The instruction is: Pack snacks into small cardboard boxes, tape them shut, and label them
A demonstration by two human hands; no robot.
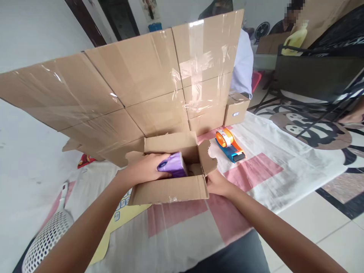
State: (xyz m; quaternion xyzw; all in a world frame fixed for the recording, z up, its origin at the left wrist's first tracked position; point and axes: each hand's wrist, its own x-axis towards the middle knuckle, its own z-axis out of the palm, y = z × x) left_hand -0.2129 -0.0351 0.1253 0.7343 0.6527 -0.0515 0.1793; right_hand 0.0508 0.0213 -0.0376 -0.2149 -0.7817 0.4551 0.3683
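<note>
A small open cardboard box (170,191) lies on a white and pink cloth in front of me, its flaps folded outward. My left hand (145,168) grips a purple packet (174,165) and holds it inside the box. My right hand (217,184) rests against the box's right side, its fingers curled on the wall below the right flap (207,156); the fingertips are hidden behind the cardboard.
Large taped cardboard sheets (127,83) stand behind the box. An orange and blue tape dispenser (229,145) lies to the right on the cloth (273,159). A small closed box (236,110), a white mesh basket (45,239), a yellow card (125,214) and a seated person (287,22) are nearby.
</note>
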